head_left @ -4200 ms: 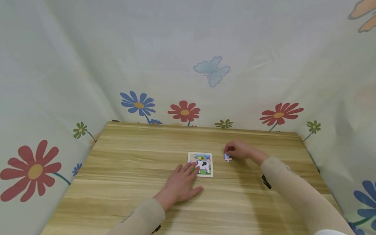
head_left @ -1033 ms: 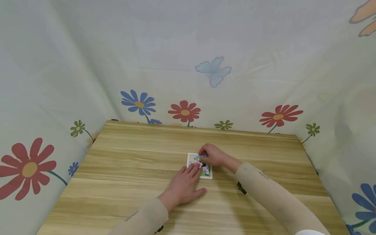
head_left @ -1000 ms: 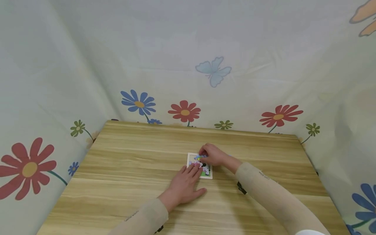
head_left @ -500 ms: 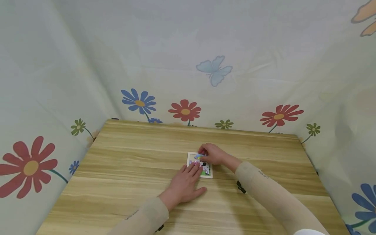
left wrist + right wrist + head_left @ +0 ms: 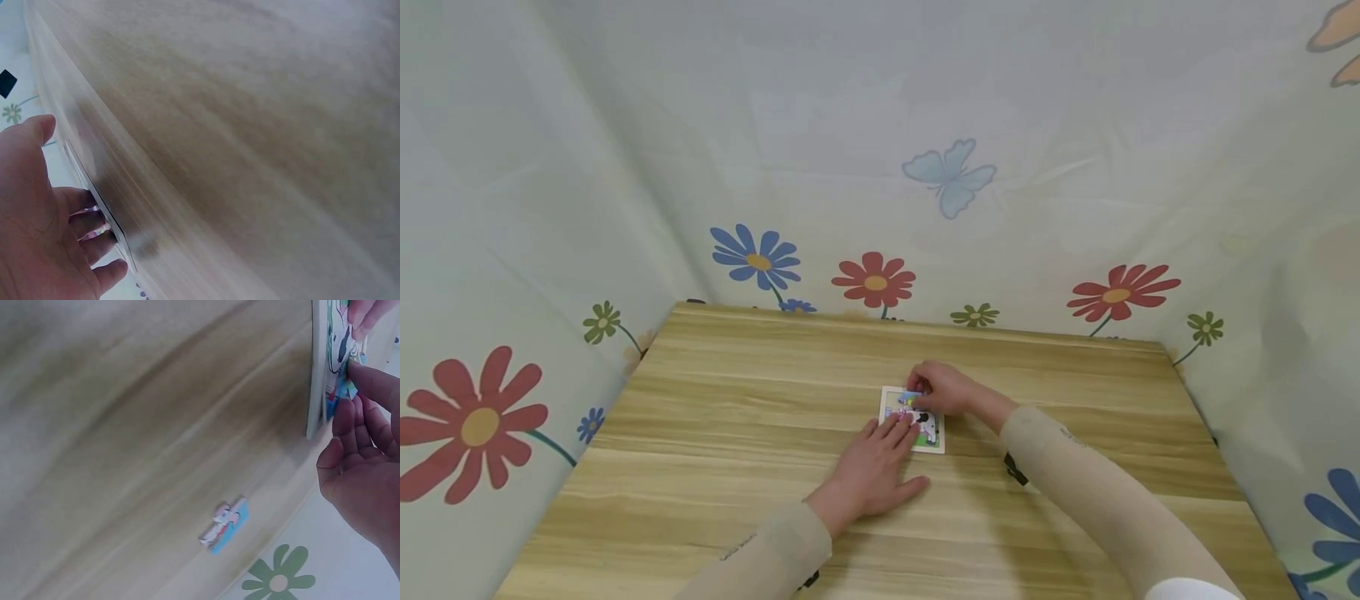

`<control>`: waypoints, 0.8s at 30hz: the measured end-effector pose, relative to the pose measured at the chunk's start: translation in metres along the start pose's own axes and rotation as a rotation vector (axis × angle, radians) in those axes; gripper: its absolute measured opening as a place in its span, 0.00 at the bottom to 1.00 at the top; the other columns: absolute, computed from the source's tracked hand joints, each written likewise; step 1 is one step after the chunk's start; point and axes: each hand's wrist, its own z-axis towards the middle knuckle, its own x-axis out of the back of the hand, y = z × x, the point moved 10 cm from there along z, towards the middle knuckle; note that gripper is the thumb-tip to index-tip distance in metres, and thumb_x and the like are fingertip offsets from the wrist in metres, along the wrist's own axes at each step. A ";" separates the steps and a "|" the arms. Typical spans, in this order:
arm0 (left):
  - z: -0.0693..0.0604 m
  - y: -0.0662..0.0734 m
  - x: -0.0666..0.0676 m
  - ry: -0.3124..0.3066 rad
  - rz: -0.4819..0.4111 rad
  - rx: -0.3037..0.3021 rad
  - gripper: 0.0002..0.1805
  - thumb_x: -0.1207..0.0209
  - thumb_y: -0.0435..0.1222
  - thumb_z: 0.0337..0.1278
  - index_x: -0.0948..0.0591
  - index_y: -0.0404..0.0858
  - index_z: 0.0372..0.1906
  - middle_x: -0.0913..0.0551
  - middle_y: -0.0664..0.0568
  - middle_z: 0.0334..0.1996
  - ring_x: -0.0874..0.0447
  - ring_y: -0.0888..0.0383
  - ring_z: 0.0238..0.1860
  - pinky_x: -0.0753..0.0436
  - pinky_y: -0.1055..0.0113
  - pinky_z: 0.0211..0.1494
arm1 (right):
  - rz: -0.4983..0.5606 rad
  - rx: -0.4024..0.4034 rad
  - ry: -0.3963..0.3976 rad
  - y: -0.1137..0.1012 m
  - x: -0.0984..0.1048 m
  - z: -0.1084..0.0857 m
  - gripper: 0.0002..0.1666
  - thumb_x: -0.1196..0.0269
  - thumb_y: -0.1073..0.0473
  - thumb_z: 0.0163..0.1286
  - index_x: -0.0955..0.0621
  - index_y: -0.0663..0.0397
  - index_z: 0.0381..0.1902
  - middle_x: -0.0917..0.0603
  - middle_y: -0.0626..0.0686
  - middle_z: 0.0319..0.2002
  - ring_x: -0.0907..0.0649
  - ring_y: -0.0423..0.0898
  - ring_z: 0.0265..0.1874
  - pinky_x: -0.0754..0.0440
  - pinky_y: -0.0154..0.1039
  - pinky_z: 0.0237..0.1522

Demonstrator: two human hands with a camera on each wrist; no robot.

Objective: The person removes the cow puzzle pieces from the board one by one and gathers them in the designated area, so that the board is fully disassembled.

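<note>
A small cow jigsaw puzzle in a pale square frame point(image 5: 940, 451) lies on the wooden table. My left hand point(image 5: 868, 477) rests its nearly straight fingertips on the puzzle's lower left part, thumb spread on the table side. The left wrist view shows those fingers point(image 5: 94, 240) against the thin frame. My right hand point(image 5: 946, 390) is at the puzzle's top edge, its thumb and fingers pinching a blue puzzle piece point(image 5: 348, 387) with yellow and green on it. The fingers partly cover that piece. A loose puzzle piece point(image 5: 224, 525), blue, white and red, lies apart on the table.
The wooden table point(image 5: 737, 392) reaches back to a pale curtain point(image 5: 820, 125) printed with flowers and a butterfly. Side curtains flank the table on both sides. The loose piece is hidden behind the right wrist in the head view.
Since the earliest frame, my right hand has left the loose piece and moved left to the puzzle's top edge. Over the last second both hands stay nearly in place.
</note>
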 end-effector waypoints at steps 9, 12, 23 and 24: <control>0.000 0.000 -0.001 -0.027 -0.012 0.004 0.48 0.60 0.69 0.77 0.41 0.42 0.86 0.44 0.49 0.86 0.46 0.49 0.85 0.40 0.48 0.84 | -0.051 -0.033 -0.070 0.001 -0.002 0.008 0.08 0.27 0.59 0.72 0.16 0.51 0.45 0.17 0.47 0.38 0.21 0.43 0.39 0.18 0.41 0.49; 0.000 0.000 -0.001 -0.026 -0.015 0.001 0.47 0.59 0.69 0.77 0.40 0.42 0.86 0.43 0.48 0.86 0.45 0.49 0.85 0.39 0.48 0.84 | -0.044 -0.041 -0.089 0.001 -0.003 0.009 0.07 0.28 0.59 0.73 0.15 0.51 0.45 0.17 0.47 0.38 0.20 0.43 0.38 0.17 0.41 0.50; 0.000 0.000 0.000 0.001 -0.022 -0.010 0.47 0.57 0.68 0.77 0.37 0.42 0.85 0.40 0.48 0.85 0.42 0.48 0.84 0.37 0.48 0.83 | -0.051 -0.054 -0.118 0.002 -0.003 0.010 0.06 0.28 0.58 0.74 0.15 0.51 0.45 0.17 0.46 0.37 0.20 0.42 0.38 0.18 0.39 0.47; 0.000 -0.001 0.000 0.000 -0.021 -0.009 0.47 0.57 0.68 0.77 0.37 0.42 0.85 0.40 0.48 0.85 0.42 0.48 0.84 0.37 0.48 0.83 | -0.057 -0.054 -0.121 0.002 -0.002 0.010 0.06 0.28 0.58 0.74 0.15 0.51 0.45 0.17 0.46 0.37 0.20 0.42 0.37 0.18 0.39 0.47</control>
